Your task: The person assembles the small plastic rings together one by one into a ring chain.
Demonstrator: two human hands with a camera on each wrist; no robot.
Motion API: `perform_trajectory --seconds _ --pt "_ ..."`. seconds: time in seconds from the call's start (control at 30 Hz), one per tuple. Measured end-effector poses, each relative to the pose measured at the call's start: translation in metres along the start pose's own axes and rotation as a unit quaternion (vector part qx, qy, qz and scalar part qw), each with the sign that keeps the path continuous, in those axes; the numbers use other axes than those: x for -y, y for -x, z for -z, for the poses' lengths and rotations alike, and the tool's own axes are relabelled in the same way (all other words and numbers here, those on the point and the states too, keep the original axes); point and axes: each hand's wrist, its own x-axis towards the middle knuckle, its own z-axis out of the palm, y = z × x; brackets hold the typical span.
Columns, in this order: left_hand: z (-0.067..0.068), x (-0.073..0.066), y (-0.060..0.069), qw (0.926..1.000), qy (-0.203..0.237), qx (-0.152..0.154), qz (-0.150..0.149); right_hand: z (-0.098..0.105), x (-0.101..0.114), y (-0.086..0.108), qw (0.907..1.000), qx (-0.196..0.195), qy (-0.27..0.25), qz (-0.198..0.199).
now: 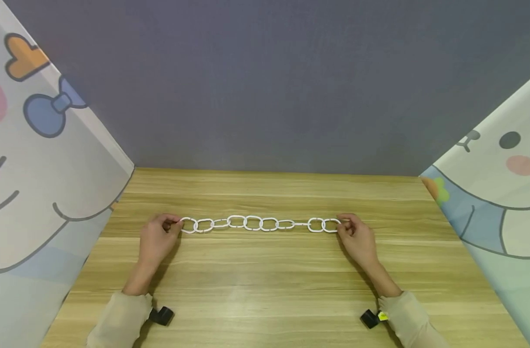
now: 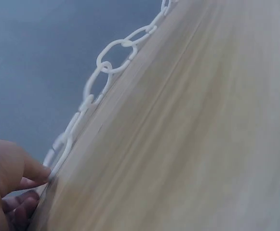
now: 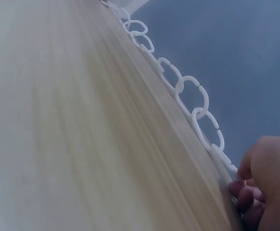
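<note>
A white plastic chain of several oval links stretches nearly straight from side to side across the wooden table. My left hand pinches its left end link between thumb and fingertips. At the other end, my right hand pinches the last link the same way. In the left wrist view the chain runs up and away from the left hand. The right wrist view has the chain leading away from the right hand, and small gaps show in some links.
The wood-grain table meets a grey panel at the back. Cartoon-printed panels stand at the left and right. A black wrist device sits by the left sleeve, and another black device by the right sleeve.
</note>
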Motion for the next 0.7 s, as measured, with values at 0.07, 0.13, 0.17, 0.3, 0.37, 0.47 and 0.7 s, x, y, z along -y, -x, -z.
perform_trajectory --seconds 0.07,0.13,0.17,0.3,0.37,0.47,0.7 --pt "-0.0006 -0.0009 0.0009 1.0000 -0.005 0.001 -0.002 -0.0015 0.0015 -0.0004 0.9997 -0.003 0.025 0.007" --pt "-0.0008 -0.0021 0.0012 1.0000 -0.004 0.004 0.004 -0.0026 0.0033 -0.0010 0.9990 -0.003 0.044 0.011" --pt "-0.0009 -0.0023 0.0014 0.9999 -0.004 0.007 0.007 -0.0031 0.0040 -0.0014 0.9985 -0.003 0.054 0.011" --pt "-0.0004 -0.0031 0.0017 0.9997 -0.003 0.015 0.016 -0.0045 0.0069 -0.0024 0.9969 0.001 0.078 0.011" --pt "0.0000 -0.0033 0.0020 0.9997 -0.002 0.019 0.017 -0.0045 0.0080 -0.0027 0.9962 0.005 0.086 0.012" --pt "0.0004 -0.0033 0.0022 0.9997 0.000 0.021 0.016 -0.0046 0.0090 -0.0026 0.9953 0.012 0.094 0.016" --pt "-0.0004 -0.0032 0.0015 0.9999 0.001 0.014 0.007 -0.0052 0.0080 -0.0031 0.9944 0.017 0.102 0.020"
